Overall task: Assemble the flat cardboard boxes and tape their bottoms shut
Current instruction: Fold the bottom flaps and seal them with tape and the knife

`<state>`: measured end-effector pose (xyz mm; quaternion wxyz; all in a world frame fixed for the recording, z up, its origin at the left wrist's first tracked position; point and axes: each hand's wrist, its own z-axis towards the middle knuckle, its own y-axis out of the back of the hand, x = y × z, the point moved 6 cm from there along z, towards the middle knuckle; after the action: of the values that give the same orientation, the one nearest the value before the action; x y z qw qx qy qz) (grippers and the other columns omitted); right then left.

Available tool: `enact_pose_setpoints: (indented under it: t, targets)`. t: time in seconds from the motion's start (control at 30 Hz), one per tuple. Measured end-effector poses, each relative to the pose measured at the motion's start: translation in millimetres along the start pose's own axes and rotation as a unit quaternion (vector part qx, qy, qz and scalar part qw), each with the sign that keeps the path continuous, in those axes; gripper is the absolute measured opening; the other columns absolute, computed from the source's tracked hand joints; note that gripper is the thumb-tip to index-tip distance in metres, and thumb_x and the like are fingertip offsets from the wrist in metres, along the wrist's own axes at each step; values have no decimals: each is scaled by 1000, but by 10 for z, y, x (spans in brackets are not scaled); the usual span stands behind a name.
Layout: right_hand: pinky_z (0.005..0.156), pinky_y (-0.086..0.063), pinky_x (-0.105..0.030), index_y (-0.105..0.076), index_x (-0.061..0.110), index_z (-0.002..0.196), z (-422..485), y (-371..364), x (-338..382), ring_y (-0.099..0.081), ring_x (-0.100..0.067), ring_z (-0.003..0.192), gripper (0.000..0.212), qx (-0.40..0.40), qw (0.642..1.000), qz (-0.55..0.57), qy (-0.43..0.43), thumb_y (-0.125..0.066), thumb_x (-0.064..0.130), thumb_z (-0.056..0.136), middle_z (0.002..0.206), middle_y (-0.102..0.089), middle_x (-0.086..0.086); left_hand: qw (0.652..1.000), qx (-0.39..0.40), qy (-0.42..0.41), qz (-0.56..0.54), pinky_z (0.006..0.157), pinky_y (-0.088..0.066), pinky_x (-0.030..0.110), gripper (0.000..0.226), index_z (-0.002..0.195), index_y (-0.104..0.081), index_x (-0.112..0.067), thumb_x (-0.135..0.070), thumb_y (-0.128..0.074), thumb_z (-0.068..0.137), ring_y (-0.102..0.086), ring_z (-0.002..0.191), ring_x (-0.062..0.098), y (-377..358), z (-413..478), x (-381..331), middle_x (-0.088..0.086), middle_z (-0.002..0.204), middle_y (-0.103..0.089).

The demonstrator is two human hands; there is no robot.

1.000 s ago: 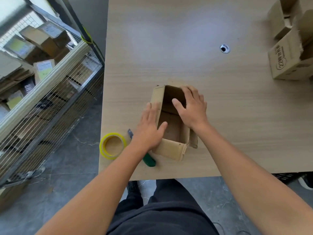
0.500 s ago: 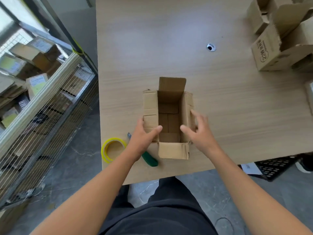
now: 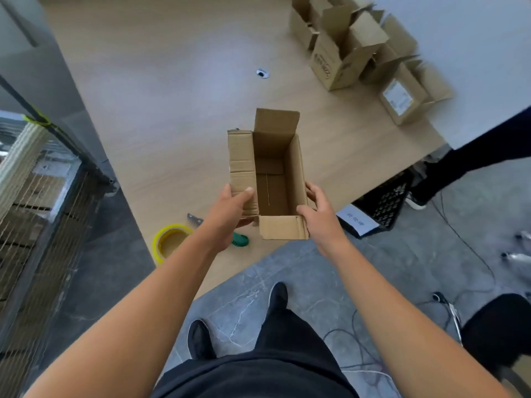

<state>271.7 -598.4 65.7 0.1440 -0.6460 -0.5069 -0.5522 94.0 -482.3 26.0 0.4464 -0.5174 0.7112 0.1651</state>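
Right now I'm seeing the open cardboard box (image 3: 271, 179) in the middle of the frame, mouth towards the camera, with its four top flaps spread. My left hand (image 3: 230, 208) pinches the left flap, thumb on top and fingers underneath. My right hand (image 3: 319, 214) clamps the near right corner, thumb by the near flap and fingers curled round the outer wall. So both hands are closed on the box. It sits over the near edge of the wooden table (image 3: 172, 96); I cannot tell whether its base touches the top.

At lower left of the box a yellow tape roll (image 3: 169, 242) lies flat by the table's edge. Between the roll and the box, a green-handled cutter (image 3: 240, 239) shows partly from under my left forearm.

At upper right of the frame stand several assembled boxes (image 3: 344, 53), flaps up, well apart from the one I hold. A round cable hole (image 3: 262, 73) sits in the tabletop to their left. A wire cage (image 3: 34, 211) fills the left edge, and a black crate (image 3: 382, 208) sits on the floor at right.
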Motion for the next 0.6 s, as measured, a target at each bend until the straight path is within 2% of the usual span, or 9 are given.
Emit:
enact_pose_setpoints:
  t: [0.07,0.27,0.37,0.43,0.5,0.6]
  targets:
    - [115,-40,-41,-42,38,148,-107,245,-119,-42,-7,137,57,-19,1000,-8,-6,-56,21,96,147,-45,12,1000,11,18,-17,79,-62,39,18,115,-60,-27,-30,-61,98,-70,92,20,-208,-33,113,5,107,-71]
    - [113,-36,-33,-45,34,149,-163,1212,-569,-39,-7,139,54,-63,995,-72,-7,-63,34,97,152,-44,8,999,44,29,-4,70,-60,37,15,114,-59,-29,-26,-58,99,-69,89,19,-1131,40,345,5,107,-71]
    - [119,-31,-35,-44,32,150,-29,1830,-740,-35,-9,144,55,-78,992,-100,4,-62,37,97,155,-41,8,998,55,24,-1,80,-61,44,19,119,-59,-30,-25,-56,100,-70,98,23,-1770,132,400,4,112,-71]
    - [119,-26,-29,-44,28,152,134,2258,-791,-31,-9,147,57,-88,988,-126,25,-61,35,97,159,-36,7,999,52,12,-9,84,-60,48,21,120,-59,-31,-23,-55,101,-70,102,24,-2207,237,379,3,115,-72]
    - [116,-23,-24,-44,23,152,305,2668,-826,-28,-8,148,58,-95,984,-148,38,-61,33,98,161,-32,4,1000,19,-2,-14,88,-58,51,19,118,-59,-31,-22,-54,102,-69,104,26,-2564,338,348,5,117,-71]
    - [118,-25,-27,-43,24,153,542,3131,-849,-29,-8,148,59,-82,982,-159,58,-60,39,98,160,-34,6,999,-23,-18,-26,89,-58,51,16,115,-59,-33,-24,-53,103,-71,101,23,-2990,499,271,2,112,-73]
